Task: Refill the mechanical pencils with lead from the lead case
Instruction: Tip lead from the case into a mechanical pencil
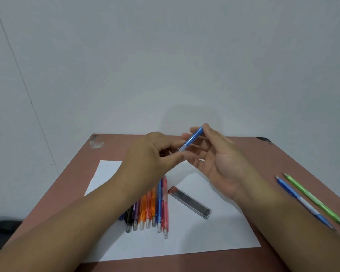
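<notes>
Nearby, a row of pencils (149, 209) lies beside the lead case (189, 202).

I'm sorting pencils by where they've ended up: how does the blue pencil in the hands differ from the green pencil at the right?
The blue pencil is held above the table, gripped by both the left hand and the right hand; the green pencil lies untouched on the bare table. The blue pencil tilts up to the right; the green one lies flat, running diagonally beside another blue pencil. Both are slim and off the white paper.
</notes>
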The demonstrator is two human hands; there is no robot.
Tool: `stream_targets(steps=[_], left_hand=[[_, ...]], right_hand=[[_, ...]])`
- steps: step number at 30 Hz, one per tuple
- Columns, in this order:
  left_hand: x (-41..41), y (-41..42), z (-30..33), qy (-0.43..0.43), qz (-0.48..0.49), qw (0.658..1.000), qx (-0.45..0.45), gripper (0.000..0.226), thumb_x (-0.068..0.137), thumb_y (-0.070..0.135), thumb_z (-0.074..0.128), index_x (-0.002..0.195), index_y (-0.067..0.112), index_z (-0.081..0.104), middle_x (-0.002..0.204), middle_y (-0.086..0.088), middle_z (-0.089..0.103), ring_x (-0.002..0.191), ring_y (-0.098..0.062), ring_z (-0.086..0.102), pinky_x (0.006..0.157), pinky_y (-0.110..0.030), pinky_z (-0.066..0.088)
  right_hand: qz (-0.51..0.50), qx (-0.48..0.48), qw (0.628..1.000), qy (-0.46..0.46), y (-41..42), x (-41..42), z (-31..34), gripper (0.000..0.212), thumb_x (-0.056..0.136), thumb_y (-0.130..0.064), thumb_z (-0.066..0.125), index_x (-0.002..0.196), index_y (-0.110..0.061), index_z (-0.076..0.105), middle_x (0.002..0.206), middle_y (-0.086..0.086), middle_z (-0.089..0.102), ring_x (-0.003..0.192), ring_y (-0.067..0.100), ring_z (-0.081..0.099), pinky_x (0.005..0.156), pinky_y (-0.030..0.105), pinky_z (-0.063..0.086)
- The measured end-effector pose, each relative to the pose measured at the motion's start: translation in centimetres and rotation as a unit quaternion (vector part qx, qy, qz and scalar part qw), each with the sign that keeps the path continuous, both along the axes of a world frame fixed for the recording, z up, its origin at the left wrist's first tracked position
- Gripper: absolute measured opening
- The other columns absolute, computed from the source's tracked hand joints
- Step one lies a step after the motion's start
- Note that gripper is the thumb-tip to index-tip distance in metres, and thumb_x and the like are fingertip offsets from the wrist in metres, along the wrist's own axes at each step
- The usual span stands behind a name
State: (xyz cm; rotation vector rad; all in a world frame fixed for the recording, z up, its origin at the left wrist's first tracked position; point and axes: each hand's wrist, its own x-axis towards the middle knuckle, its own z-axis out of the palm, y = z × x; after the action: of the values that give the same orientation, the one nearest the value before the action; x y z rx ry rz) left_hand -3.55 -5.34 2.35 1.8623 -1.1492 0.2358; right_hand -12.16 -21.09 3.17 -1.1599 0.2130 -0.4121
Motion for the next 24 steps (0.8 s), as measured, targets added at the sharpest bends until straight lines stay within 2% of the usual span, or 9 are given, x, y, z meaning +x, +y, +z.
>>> stream_targets(steps=[3, 5, 6, 9, 11, 13, 17, 24], left_hand=[[-1.4, -0.3, 0.2, 0.112, -0.052, 0.992, -0.012, 0.020, 0.088, 0.032, 0.074, 0.107, 0.039, 0.076, 0.086, 0.011, 0.072, 0.078, -0.007, 0.064, 0.073, -0.023, 0.055], [-2.2, -0.4, 0.5, 0.194, -0.069, 0.978, -0.021, 0.011, 0.090, 0.030, 0.071, 0.098, 0.031, 0.079, 0.080, 0.008, 0.072, 0.070, -0.003, 0.064, 0.069, -0.020, 0.054], [-2.4, -0.4, 0.7, 0.227, -0.068, 0.971, -0.023, 0.015, 0.093, 0.034, 0.066, 0.094, 0.027, 0.080, 0.080, 0.006, 0.072, 0.070, -0.005, 0.064, 0.068, -0.021, 0.054], [-2.5, -0.4, 0.9, 0.357, -0.082, 0.930, -0.033, 0.061, 0.094, 0.064, 0.039, 0.092, 0.019, 0.080, 0.082, -0.007, 0.070, 0.070, -0.019, 0.062, 0.066, -0.033, 0.053], [-2.4, -0.6, 0.9, 0.456, -0.108, 0.883, -0.019, 0.088, 0.083, 0.080, 0.025, 0.096, 0.013, 0.080, 0.076, -0.012, 0.064, 0.062, -0.023, 0.057, 0.058, -0.035, 0.048], [-2.7, -0.8, 1.0, 0.524, -0.143, 0.840, 0.007, 0.103, 0.076, 0.088, 0.017, 0.101, 0.008, 0.078, 0.071, -0.013, 0.059, 0.055, -0.022, 0.053, 0.051, -0.031, 0.042], [-3.4, -1.1, 1.0, 0.580, -0.185, 0.793, 0.013, 0.112, 0.074, 0.091, 0.013, 0.112, 0.003, 0.072, 0.072, -0.014, 0.057, 0.053, -0.022, 0.053, 0.047, -0.028, 0.040], [-3.7, -1.2, 0.9, 0.629, -0.230, 0.743, -0.001, 0.111, 0.076, 0.092, 0.017, 0.114, 0.005, 0.074, 0.075, -0.014, 0.056, 0.054, -0.023, 0.051, 0.049, -0.029, 0.035]], right_hand=[[-0.015, 0.070, 0.997, -0.027, 0.2, 0.2, 0.2, 0.029, 0.103, -0.039, 0.052, 0.107, -0.013, 0.063, 0.102, 0.012, 0.077, 0.092, 0.026, 0.075, 0.077, 0.040, 0.059], [-0.036, 0.129, 0.990, -0.042, -0.1, 0.3, 0.4, 0.029, 0.103, -0.043, 0.052, 0.103, -0.015, 0.060, 0.087, 0.009, 0.075, 0.081, 0.024, 0.075, 0.070, 0.038, 0.060], [-0.049, 0.172, 0.982, -0.058, -0.5, 0.4, 0.6, 0.028, 0.103, -0.043, 0.052, 0.100, -0.016, 0.059, 0.077, 0.007, 0.070, 0.071, 0.021, 0.072, 0.066, 0.035, 0.061], [-0.065, 0.285, 0.949, -0.116, -2.0, 0.3, 0.9, 0.029, 0.103, -0.043, 0.053, 0.090, -0.017, 0.055, 0.063, -0.001, 0.048, 0.047, 0.011, 0.048, 0.057, 0.027, 0.056], [-0.061, 0.314, 0.937, -0.139, -3.0, -0.1, 0.9, 0.035, 0.103, -0.047, 0.052, 0.085, -0.016, 0.054, 0.063, -0.002, 0.040, 0.047, 0.011, 0.034, 0.053, 0.023, 0.046], [-0.054, 0.324, 0.933, -0.149, -3.7, -0.6, 0.9, 0.045, 0.100, -0.053, 0.049, 0.076, -0.015, 0.053, 0.063, -0.003, 0.036, 0.049, 0.012, 0.027, 0.050, 0.022, 0.036], [-0.041, 0.344, 0.921, -0.176, -3.8, -1.3, 1.4, 0.050, 0.095, -0.052, 0.046, 0.061, -0.015, 0.042, 0.060, -0.004, 0.027, 0.047, 0.013, 0.020, 0.047, 0.022, 0.028], [-0.036, 0.358, 0.910, -0.208, -3.3, -1.6, 1.5, 0.043, 0.093, -0.042, 0.043, 0.059, -0.017, 0.032, 0.056, -0.004, 0.022, 0.044, 0.014, 0.017, 0.046, 0.024, 0.023]])
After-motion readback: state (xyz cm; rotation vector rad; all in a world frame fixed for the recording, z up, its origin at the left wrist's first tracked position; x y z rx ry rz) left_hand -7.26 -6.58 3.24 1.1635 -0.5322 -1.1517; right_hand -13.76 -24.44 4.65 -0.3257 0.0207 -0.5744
